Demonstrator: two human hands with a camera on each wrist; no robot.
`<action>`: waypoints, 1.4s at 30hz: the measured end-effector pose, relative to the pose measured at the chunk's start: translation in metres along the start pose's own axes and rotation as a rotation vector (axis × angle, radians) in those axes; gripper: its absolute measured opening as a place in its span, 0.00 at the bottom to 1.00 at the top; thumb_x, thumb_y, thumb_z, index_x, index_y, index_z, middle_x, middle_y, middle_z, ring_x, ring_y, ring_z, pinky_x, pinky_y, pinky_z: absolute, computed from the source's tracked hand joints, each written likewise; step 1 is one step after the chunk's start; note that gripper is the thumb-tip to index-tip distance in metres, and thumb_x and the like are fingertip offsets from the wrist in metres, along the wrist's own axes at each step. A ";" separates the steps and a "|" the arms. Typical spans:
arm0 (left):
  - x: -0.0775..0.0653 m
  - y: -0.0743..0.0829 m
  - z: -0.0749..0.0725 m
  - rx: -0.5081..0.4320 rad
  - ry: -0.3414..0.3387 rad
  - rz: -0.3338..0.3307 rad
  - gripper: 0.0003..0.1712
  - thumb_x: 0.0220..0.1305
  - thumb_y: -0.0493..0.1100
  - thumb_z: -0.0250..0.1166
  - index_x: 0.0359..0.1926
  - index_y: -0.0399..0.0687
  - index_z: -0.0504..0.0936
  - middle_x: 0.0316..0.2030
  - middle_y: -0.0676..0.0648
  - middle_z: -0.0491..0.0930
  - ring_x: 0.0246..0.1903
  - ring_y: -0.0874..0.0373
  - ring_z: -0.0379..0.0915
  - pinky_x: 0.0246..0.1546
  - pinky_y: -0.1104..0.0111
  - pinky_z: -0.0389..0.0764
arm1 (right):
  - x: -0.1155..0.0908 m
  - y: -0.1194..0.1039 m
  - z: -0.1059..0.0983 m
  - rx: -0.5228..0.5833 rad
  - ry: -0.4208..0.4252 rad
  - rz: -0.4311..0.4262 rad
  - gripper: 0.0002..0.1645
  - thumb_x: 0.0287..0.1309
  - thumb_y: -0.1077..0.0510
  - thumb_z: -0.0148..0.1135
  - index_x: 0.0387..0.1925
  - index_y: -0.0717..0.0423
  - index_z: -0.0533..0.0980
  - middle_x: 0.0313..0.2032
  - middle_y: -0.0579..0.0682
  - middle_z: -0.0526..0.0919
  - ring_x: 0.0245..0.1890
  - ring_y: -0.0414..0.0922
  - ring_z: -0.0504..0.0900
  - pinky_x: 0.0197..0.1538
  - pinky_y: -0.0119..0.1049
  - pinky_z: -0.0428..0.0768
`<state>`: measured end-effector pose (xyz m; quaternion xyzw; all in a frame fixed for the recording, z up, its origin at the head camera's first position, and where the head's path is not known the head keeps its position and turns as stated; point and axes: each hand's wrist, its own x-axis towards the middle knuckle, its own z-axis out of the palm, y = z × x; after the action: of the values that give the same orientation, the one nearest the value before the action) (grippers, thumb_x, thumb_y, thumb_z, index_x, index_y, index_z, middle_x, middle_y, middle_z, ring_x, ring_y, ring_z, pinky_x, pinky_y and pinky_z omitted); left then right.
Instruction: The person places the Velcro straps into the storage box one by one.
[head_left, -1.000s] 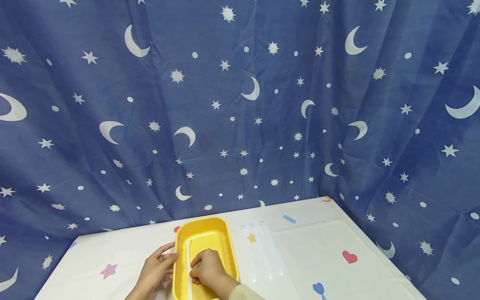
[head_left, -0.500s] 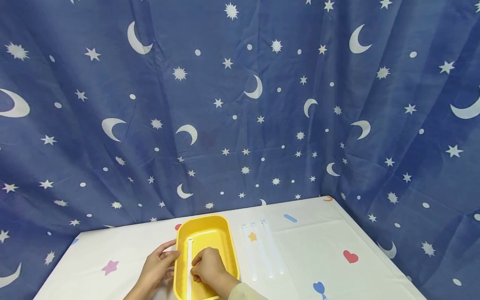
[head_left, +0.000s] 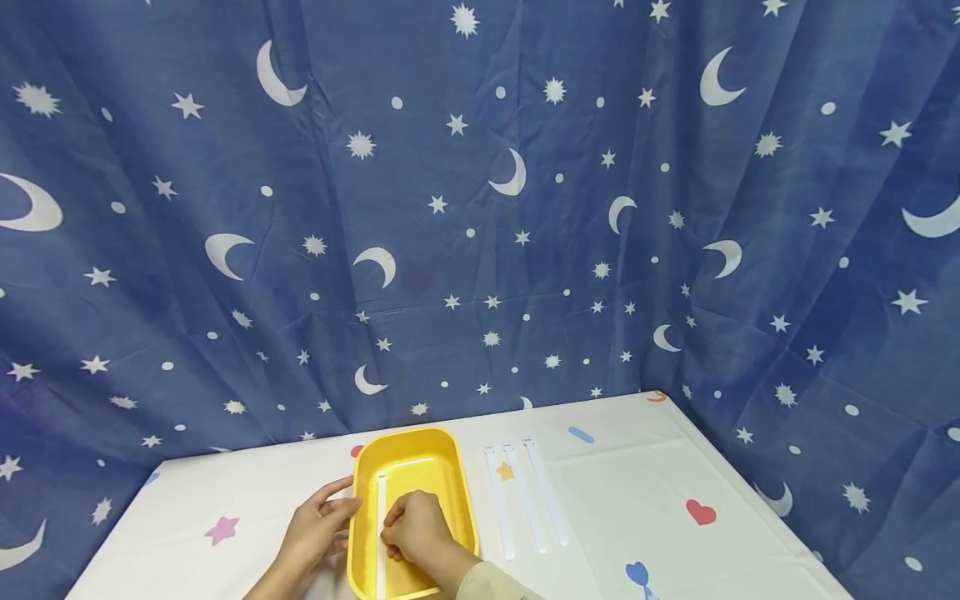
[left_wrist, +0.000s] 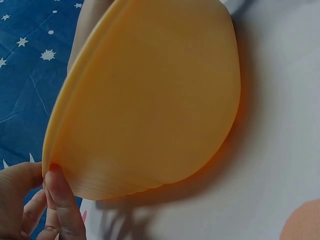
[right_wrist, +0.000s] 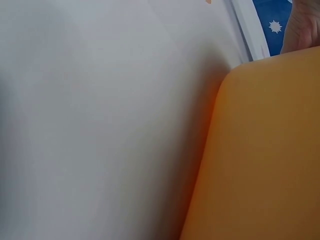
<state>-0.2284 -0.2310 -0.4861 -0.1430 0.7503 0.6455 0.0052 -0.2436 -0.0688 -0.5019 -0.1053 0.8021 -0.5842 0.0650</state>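
A yellow tray [head_left: 467, 500] with raised walls stands at the table's front. My left hand [head_left: 315, 533] holds its left rim; in the left wrist view the fingers [left_wrist: 62, 200] pinch that rim. Lengthwise on the tray's left side lies a white strap [head_left: 381, 508] with a slotted head at the far end. Inside the tray, my right hand [head_left: 420, 529] has curled fingers and pinches the strap's right edge near the middle. The fingertips are partly hidden. In the right wrist view the tray's outer wall [right_wrist: 265, 150] hides the strap.
Right of the tray lie three more white straps [head_left: 538, 492], side by side, with their heads at the far end. A white patterned cloth [head_left: 637, 500] covers the table. Blue curtains [head_left: 420, 250] with moons and stars hang behind and to the right.
The strap in the tray, earlier seen narrow and slightly slanted, now lies straighter and flatter. My right hand stays beside it, and my left hand stays at the rim. The head view has shifted slightly.
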 end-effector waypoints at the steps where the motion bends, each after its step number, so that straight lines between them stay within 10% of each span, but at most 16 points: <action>1: 0.000 0.000 0.000 0.000 -0.001 0.001 0.32 0.67 0.43 0.64 0.68 0.40 0.68 0.40 0.46 0.83 0.29 0.55 0.83 0.22 0.69 0.83 | 0.001 -0.001 0.000 -0.012 0.008 -0.007 0.15 0.43 0.78 0.66 0.16 0.59 0.75 0.10 0.46 0.77 0.07 0.35 0.72 0.13 0.28 0.76; 42: 0.000 -0.001 0.000 -0.012 -0.011 -0.002 0.32 0.67 0.43 0.64 0.68 0.39 0.68 0.40 0.45 0.83 0.33 0.54 0.83 0.25 0.66 0.84 | -0.008 -0.034 -0.069 -0.303 0.081 -0.296 0.08 0.45 0.68 0.75 0.28 0.56 0.83 0.23 0.39 0.80 0.25 0.32 0.73 0.31 0.23 0.75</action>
<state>-0.2285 -0.2307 -0.4866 -0.1401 0.7463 0.6506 0.0092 -0.2478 -0.0135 -0.4482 -0.2071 0.8584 -0.4639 -0.0704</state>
